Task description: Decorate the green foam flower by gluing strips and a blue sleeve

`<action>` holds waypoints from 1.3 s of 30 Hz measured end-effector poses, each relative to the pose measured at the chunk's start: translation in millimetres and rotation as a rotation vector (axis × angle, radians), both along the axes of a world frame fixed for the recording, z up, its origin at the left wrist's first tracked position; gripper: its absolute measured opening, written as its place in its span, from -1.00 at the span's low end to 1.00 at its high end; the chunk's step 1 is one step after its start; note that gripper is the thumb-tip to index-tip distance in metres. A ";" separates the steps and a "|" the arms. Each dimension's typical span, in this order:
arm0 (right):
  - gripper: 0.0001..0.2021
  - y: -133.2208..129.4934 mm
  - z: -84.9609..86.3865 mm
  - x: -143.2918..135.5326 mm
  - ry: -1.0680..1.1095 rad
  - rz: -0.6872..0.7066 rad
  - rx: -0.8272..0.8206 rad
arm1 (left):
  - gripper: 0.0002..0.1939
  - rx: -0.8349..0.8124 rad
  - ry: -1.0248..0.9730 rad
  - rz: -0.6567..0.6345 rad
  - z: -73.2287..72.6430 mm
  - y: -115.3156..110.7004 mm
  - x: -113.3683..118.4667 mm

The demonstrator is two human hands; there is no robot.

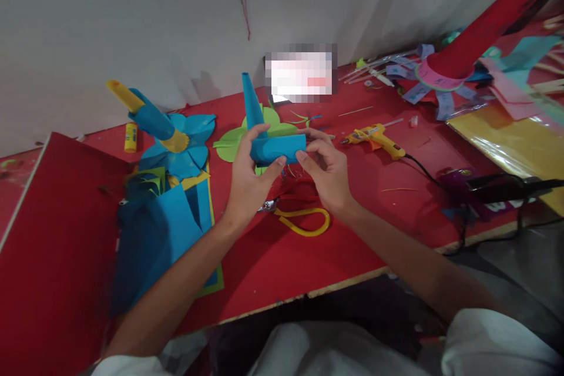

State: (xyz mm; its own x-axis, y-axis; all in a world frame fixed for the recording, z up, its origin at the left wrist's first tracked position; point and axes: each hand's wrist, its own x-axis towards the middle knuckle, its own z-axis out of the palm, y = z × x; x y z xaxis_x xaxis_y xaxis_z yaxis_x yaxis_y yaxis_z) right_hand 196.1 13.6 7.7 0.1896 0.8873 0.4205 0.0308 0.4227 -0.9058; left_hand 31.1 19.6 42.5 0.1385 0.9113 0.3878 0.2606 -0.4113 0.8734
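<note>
— Please, what do the hands hold?
— Together they hold a blue paper roll (282,147), which is just in front of the green paper flower (229,144). The left hand (252,173) is curved around its left part, thumb and fingers half closed. The right hand (328,169) takes the right end lightly between thumb and bent fingers.
— And what is around this green paper flower?
— A blue cone (251,100) rises over it. To its left there is a blue paper flower (200,129), to its right a yellow glue gun (379,140). Nearer to the person lies a yellow loop (326,224).
</note>
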 end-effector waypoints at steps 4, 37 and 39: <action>-0.75 -0.6 1.2 -0.5 -0.026 0.015 0.001 | -0.43 -0.020 -0.014 0.008 -1.8 -0.5 0.0; -0.78 1.5 -4.2 0.8 0.016 0.006 -0.043 | -0.41 -0.035 -0.054 0.007 -1.7 1.6 -1.8; -0.76 0.8 -3.4 0.2 -0.002 0.015 -0.041 | -0.44 -0.024 -0.048 0.028 -0.5 1.1 -1.2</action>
State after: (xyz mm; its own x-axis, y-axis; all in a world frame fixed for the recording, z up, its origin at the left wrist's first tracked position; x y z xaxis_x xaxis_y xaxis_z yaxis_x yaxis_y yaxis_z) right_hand 196.3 14.3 4.3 0.1749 0.9064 0.3844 0.0268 0.3859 -0.9222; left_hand 29.9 20.6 42.0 0.0943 0.9236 0.3716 0.2296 -0.3834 0.8946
